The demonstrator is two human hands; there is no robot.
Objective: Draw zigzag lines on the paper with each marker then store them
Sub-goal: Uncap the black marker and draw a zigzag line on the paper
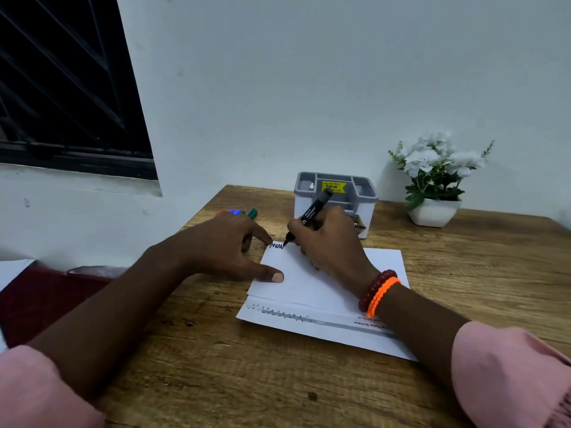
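We see the right hand (327,242) gripping the black marker (312,216) near the frame's centre, its barrel slanting up-right and its tip on the top-left corner of the paper (309,282). The zigzag (276,245) has just begun, so we judge the stroke must run rightward. The left hand (228,245) presses the paper's left edge, fingers spread.

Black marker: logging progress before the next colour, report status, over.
Right hand grips black marker, tip on paper, short zigzag drawn. Left hand presses paper flat. Other markers lie behind it; organizer beyond; nothing blocking.
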